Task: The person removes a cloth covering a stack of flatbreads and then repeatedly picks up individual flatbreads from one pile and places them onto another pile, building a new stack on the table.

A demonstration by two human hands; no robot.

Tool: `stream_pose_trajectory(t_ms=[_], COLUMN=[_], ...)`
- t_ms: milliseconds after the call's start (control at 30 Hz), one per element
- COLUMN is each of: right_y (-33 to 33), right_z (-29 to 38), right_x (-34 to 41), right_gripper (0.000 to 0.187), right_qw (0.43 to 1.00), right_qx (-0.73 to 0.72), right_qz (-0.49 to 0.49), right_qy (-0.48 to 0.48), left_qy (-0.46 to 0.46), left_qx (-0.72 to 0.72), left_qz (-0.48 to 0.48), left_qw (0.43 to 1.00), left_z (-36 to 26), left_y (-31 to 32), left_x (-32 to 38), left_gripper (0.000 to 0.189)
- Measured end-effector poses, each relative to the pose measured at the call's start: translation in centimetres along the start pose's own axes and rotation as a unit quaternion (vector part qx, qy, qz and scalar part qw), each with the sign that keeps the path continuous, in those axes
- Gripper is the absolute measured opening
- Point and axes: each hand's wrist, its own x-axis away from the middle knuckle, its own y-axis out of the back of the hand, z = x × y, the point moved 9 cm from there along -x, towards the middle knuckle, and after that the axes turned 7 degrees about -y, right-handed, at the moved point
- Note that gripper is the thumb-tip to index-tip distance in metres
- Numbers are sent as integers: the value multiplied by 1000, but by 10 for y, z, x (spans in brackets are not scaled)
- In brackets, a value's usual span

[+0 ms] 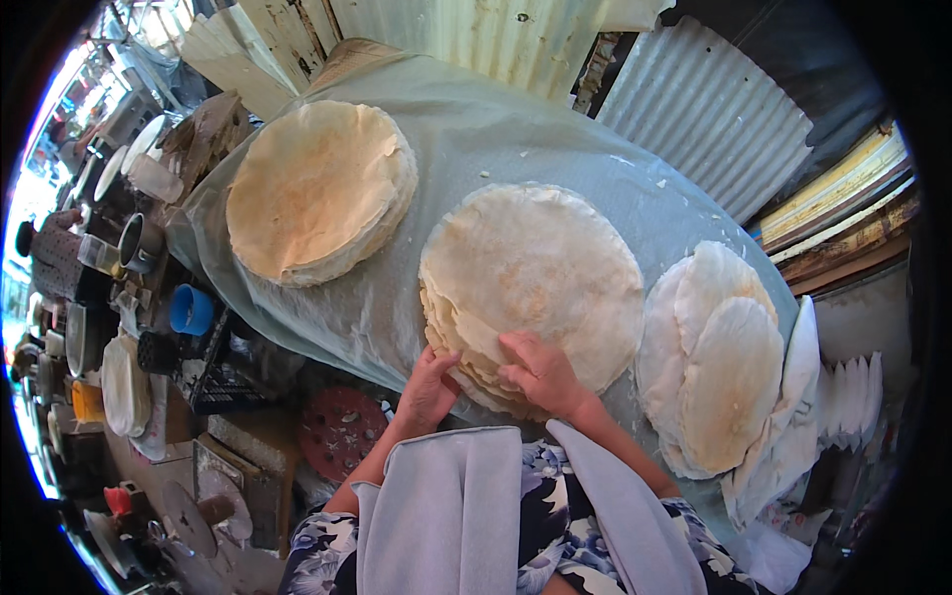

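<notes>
A stack of thin round flatbreads (pixel 547 253) lies in front of me, its layers fanned apart along the near left rim. My left hand (pixel 433 387) pinches the edges of some layers there between thumb and fingers. On the near side of the same stack, my right hand (pixel 541 375) has curled fingers and thumb at the edge of an upper sheet; its fingertips are partly hidden. Farther left sits a browner flatbread stack (pixel 316 190) with a raised, uneven rim. To the right, folded flatbreads (pixel 732 379) overlap in a pile beside a white cloth (pixel 777 446).
Clear plastic sheeting (pixel 476 134) covers the table, with crumbs on it. Corrugated metal sheets (pixel 703 111) border the far side. At left are a blue cup (pixel 191 309), a black crate (pixel 223 372), a metal pot (pixel 141 243) and a red perforated disc (pixel 342 433).
</notes>
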Motion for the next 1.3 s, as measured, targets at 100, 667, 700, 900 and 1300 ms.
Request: stream_pose_trajectory(t_ms=[100,667,700,900,1300], right_y=[11,344,341,465,115], right_z=[6,-20,6,-10,35], right_x=[-1,-110,-115,-98,-70], right_gripper=[35,18,18,17,10], right_qw=[995,963,964,911,962], right_qx=[70,107,130,310,220], right_qz=[-62,-245,-234,-263,-49], right_qy=[20,-12,-9,-67,152], left_qy=[8,-16,-24,-35,-66], left_qx=[-39,-82,-76,-70,65], left_qz=[-13,-67,-82,-43,-49], left_qw=[999,994,993,996,994], left_z=[1,8,5,6,-10], left_y=[-4,35,41,32,13], left_x=[4,-11,-3,-10,11], left_gripper=[38,36,36,38,36])
